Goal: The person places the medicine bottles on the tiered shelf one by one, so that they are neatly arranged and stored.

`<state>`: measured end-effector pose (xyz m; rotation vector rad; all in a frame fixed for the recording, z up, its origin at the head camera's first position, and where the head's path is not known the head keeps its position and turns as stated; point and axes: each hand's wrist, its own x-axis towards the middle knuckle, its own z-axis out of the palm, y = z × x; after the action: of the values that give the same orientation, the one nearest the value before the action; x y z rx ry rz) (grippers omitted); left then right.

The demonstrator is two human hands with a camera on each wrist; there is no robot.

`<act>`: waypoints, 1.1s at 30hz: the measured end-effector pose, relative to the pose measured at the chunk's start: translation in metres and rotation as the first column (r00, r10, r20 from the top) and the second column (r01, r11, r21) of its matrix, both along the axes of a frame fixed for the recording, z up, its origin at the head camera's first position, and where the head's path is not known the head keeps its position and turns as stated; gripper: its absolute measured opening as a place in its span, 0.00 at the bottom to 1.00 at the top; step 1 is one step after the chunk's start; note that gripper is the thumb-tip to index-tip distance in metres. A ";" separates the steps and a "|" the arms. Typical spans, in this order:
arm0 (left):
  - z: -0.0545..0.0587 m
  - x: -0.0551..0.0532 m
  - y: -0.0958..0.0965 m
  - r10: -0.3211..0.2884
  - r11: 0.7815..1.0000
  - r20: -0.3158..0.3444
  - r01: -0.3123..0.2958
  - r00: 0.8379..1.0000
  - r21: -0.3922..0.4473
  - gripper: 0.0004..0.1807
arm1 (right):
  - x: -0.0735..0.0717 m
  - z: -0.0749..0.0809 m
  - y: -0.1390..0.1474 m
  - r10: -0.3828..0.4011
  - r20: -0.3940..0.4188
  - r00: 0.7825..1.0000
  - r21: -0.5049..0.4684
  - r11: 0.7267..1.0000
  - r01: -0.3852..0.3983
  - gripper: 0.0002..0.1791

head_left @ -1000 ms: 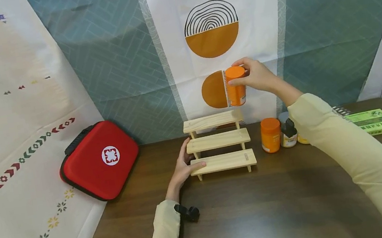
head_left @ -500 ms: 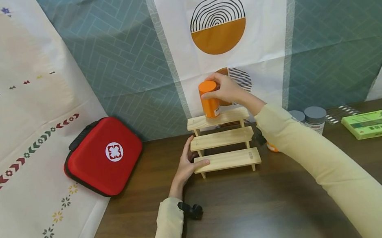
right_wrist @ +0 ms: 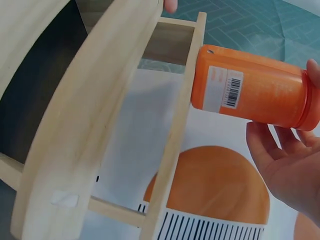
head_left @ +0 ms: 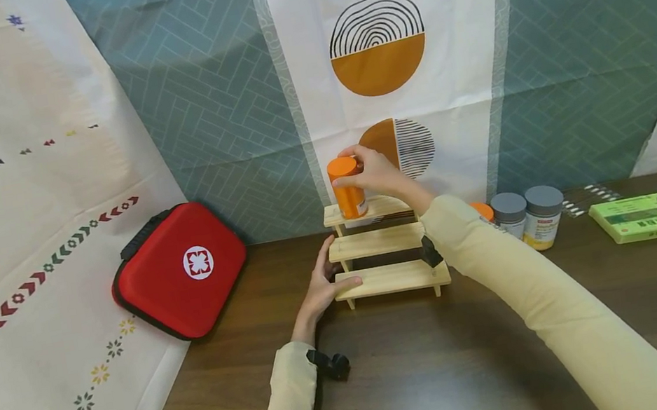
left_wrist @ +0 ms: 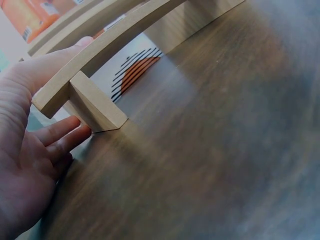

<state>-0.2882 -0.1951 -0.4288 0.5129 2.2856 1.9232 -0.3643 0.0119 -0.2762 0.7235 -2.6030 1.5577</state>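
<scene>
A three-step wooden stand (head_left: 385,242) rests on the table near the back cloth. My left hand (head_left: 316,293) grips its left end, thumb on the lowest step; in the left wrist view, the fingers (left_wrist: 65,137) curl beside the plank's leg. At the left end of the top step stands an upright orange bottle (head_left: 351,203). My right hand (head_left: 381,174) pinches it around the orange lid. In the right wrist view, the base of the bottle (right_wrist: 260,90) is right at the top plank, its barcode label showing.
Two grey-lidded bottles (head_left: 543,219) stand right of the stand. Another orange-lidded bottle (head_left: 482,212) is mostly hidden behind the right sleeve. Farther right lie a clear packet with white bits (head_left: 590,198) and a green box (head_left: 652,216). A red first-aid case (head_left: 185,272) leans at left.
My right hand has carried the orange bottle leftward and down, from above the stand's right end to the top step's left end. My left hand keeps its grip on the stand.
</scene>
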 end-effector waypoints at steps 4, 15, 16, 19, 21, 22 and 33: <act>0.001 0.001 0.001 -0.004 1.000 0.004 0.004 1.000 -0.001 0.56 | 0.001 -0.004 -0.002 0.007 0.018 1.000 -0.019 1.000 -0.007 0.36; 0.001 0.003 -0.001 0.015 1.000 -0.008 -0.015 1.000 0.007 0.55 | 0.001 -0.011 -0.009 0.013 0.044 0.999 -0.076 0.997 -0.010 0.38; 0.001 0.003 -0.001 0.017 1.000 -0.004 -0.017 1.000 0.010 0.55 | 0.001 -0.012 -0.010 0.006 0.040 0.999 -0.074 0.997 -0.003 0.38; -0.002 0.005 -0.002 0.023 1.000 0.010 -0.023 1.000 0.015 0.55 | 0.003 -0.016 -0.013 -0.010 0.035 0.999 -0.070 0.997 0.013 0.38; -0.003 0.006 -0.002 0.025 0.999 0.022 -0.025 0.999 0.020 0.55 | 0.003 -0.018 -0.014 -0.017 0.038 0.999 -0.075 0.997 0.020 0.38; -0.003 0.006 -0.002 0.026 0.999 0.024 -0.026 0.999 0.020 0.55 | 0.004 -0.019 -0.015 -0.021 0.039 0.999 -0.080 0.996 0.024 0.39; -0.003 0.001 -0.001 0.027 1.000 -0.014 -0.027 1.000 -0.002 0.54 | 0.006 -0.018 -0.007 -0.042 0.022 0.999 -0.157 0.987 0.045 0.43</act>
<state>-0.2868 -0.1964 -0.4316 0.4993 2.3150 1.9354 -0.3585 0.0046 -0.2937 0.6380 -2.4547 1.7399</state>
